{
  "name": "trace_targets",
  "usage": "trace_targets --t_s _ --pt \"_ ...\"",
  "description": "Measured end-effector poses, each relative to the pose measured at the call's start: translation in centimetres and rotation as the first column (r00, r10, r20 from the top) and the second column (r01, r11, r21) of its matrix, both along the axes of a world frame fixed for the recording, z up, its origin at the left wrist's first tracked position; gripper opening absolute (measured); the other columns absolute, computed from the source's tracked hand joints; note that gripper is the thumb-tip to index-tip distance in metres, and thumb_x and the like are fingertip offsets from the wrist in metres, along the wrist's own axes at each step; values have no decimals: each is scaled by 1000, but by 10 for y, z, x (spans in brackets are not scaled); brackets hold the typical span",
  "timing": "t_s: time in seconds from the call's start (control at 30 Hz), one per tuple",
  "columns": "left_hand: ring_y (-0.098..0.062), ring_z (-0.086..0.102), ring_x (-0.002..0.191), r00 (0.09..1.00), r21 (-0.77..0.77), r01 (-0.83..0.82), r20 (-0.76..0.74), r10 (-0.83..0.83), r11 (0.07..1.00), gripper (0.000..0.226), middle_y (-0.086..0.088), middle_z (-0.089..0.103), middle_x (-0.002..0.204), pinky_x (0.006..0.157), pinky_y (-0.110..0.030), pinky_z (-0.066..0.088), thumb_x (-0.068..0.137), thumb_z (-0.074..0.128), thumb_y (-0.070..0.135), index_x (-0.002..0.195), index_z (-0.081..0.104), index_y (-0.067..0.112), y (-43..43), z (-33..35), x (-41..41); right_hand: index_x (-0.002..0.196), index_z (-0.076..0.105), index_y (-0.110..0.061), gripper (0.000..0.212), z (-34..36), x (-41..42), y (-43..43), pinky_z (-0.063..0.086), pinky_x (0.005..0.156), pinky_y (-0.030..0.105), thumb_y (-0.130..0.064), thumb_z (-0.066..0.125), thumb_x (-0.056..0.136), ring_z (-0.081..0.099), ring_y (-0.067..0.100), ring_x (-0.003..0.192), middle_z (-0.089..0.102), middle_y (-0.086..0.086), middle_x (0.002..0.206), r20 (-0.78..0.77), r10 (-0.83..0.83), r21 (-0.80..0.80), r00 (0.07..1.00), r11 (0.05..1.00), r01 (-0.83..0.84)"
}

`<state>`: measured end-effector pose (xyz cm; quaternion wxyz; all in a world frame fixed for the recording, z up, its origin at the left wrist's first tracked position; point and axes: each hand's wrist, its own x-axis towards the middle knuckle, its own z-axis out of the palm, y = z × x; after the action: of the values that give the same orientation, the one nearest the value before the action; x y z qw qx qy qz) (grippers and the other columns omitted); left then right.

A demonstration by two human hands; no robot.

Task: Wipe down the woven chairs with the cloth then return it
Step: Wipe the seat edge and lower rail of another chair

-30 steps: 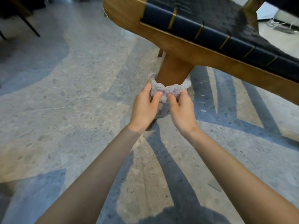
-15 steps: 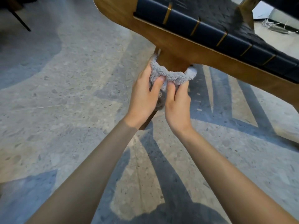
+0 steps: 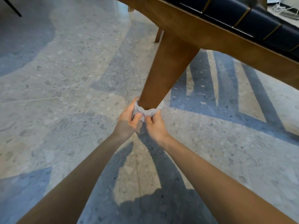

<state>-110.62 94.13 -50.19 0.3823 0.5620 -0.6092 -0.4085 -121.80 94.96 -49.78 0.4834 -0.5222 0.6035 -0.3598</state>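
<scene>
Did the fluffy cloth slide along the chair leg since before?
Yes. The cloth slid down the chair leg: before, it sat right under the seat frame; now a long stretch of bare leg shows above it.

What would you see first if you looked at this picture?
Two hands meet in the middle: the left hand and right hand pinch a fluffy grey cloth wrapped round the wooden chair leg, low down. At the top right runs the dark woven seat, and striped shadows lie on the speckled floor.
</scene>
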Motion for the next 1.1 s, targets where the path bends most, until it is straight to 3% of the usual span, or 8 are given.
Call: trace_targets --t_s 0.13,0.3,0.43,0.53,0.7,0.83,0.97,1.1 --pt "-8 49 120 998 78 -21 67 16 997 52 5 52 132 103 -20 37 97 46 5 145 34 20 0 -10 4 141 33 -16 38 -6 6 -2 40 98 30 -13 34 103 51 21 117 53 5 131 -14 8 133 1000 991 -6" --pt "-11 57 106 993 61 -91 88 85 994 51 3 61 118 91 -9 42 95 51 6 144 38 11 4 -4 0 130 44 -11 29 -1 5 -2 48 93 33 -11 38 102 57 20 102 59 7 116 -10 -52 154 999 987 52" --pt "-23 65 95 978 -52 -199 55 202 979 46 -12 69 106 92 -34 50 93 55 9 138 47 10 11 13 -13 85 45 -16 17 11 -3 2 39 56 14 -9 40 100 47 8 66 52 0 80 -32 -142 21 989 989 143" --pt "-12 61 73 956 -145 -281 46 290 949 46 -6 71 93 76 -21 50 91 57 11 136 51 15 17 35 -27 72 35 -20 31 29 -10 9 36 46 9 -10 44 99 46 0 54 43 -5 67 -35 -203 -131 979 972 197" --pt "14 57 76 932 -246 -362 -77 354 899 48 16 64 99 73 2 40 88 63 11 135 52 18 19 74 -45 69 33 -21 34 67 -19 24 31 46 18 -20 47 100 41 4 50 43 -6 62 -95 -279 -301 956 923 239" --pt "6 52 112 879 -279 -466 -256 403 840 44 2 62 126 99 -21 45 86 68 13 129 58 13 28 98 -54 73 38 -20 31 92 -29 34 32 43 15 -30 53 98 47 -3 49 44 -7 57 -215 -325 -412 921 885 217" --pt "0 65 98 855 -271 -477 -364 370 836 29 10 71 102 88 -25 53 84 70 15 114 67 14 43 108 -46 70 42 -25 32 103 -39 52 30 43 15 -41 58 92 47 3 49 42 -9 49 -304 -374 -593 877 794 133" --pt "-5 67 88 885 -312 -418 -354 304 853 20 13 70 89 80 -28 55 87 66 14 98 61 31 62 103 -34 96 58 -23 22 98 -43 62 36 45 23 -44 54 93 53 11 56 56 -6 60 -320 -251 -591 914 806 14"
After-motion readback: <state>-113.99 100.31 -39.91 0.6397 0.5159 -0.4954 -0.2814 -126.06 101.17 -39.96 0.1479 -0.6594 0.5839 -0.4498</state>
